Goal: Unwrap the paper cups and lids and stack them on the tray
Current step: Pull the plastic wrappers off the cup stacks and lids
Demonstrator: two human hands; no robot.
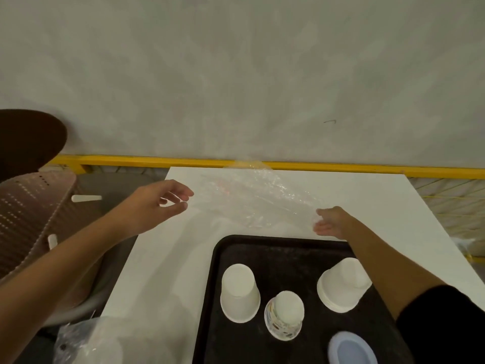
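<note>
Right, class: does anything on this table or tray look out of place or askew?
Yes. A crumpled clear wrapper lies loose on the table beyond the tray, reaching the table's far edge. A plastic bag overhangs the table's near left corner.

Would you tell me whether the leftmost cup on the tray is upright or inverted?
Upside down: the cup rests rim down on the tray, base up.

A clear plastic wrapper (pixel 252 198) is spread on the white table (pixel 157 271) beyond the black tray (pixel 275 253). Its left end is neared by the left hand (pixel 160 203), fingers loosely curled, and its right end is met by the right hand (pixel 330 223). Three upturned cup stacks (pixel 240 292) are held on the tray.
</note>
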